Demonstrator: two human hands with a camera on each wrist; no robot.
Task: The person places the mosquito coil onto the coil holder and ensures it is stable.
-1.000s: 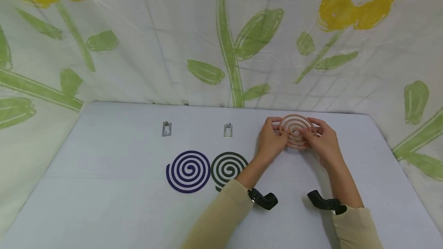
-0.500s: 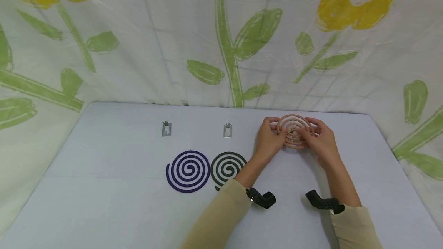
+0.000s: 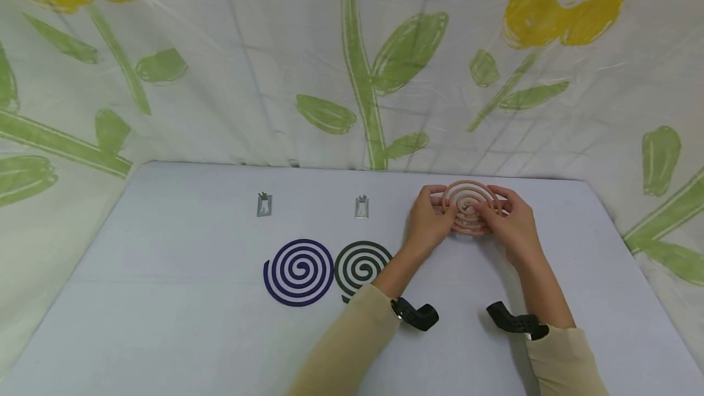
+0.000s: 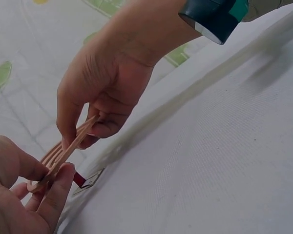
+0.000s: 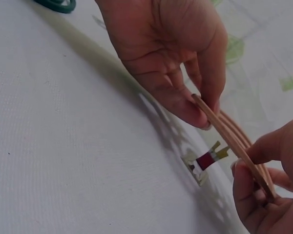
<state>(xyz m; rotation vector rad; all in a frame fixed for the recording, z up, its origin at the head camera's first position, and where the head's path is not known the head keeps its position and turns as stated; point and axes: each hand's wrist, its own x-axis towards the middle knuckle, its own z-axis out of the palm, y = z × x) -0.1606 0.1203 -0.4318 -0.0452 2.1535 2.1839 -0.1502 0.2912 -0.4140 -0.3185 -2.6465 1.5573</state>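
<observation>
Head view: left hand [image 3: 431, 223] and right hand [image 3: 516, 223] pinch tan spiral [image 3: 468, 206] at opposite edges; probably light, stiff, brittle; best supported both sides.

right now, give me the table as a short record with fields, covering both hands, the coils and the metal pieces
left hand: pinches the orange coil on its left side
right hand: pinches the same coil on its right side
orange coil: raised, tilted
purple coil: flat on the white table
dark green coil: right of the purple one, partly hidden by the left forearm
left metal piece: beyond the purple coil
middle metal piece: beyond the dark green coil
third metal piece: beneath the orange coil, dark red part showing; contact unclear
</observation>
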